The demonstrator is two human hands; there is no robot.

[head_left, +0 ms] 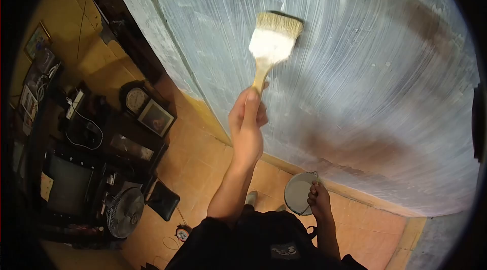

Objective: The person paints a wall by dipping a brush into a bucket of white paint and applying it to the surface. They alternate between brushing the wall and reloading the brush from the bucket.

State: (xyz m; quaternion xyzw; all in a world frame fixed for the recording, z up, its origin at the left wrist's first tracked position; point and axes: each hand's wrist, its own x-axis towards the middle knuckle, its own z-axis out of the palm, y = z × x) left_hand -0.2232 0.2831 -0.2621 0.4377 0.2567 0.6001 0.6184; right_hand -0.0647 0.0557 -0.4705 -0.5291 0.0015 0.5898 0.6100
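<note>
My left hand (248, 115) is closed round the wooden handle of a wide paintbrush (274, 41), raised in front of the wall (350, 67). The brush has pale, yellowish bristles and a white-looking ferrule; its bristle end overlaps the wall and a dark shadow lies beside it. Streaky whitish strokes cover the blue-grey wall, with brownish patches lower down. Lower right, my right hand (318, 198) is closed in a fist on the handle of a bucket (289, 191). Greyish-white liquid shows inside the bucket, which hangs in front of my body.
Orange floor tiles (198, 143) run along the wall's foot. On the left stand a fan (124, 211), a television (68, 183), a framed picture (156, 117) and a clock (135, 99) on dark furniture. A black stool-like thing (163, 200) and a cord lie near my left side.
</note>
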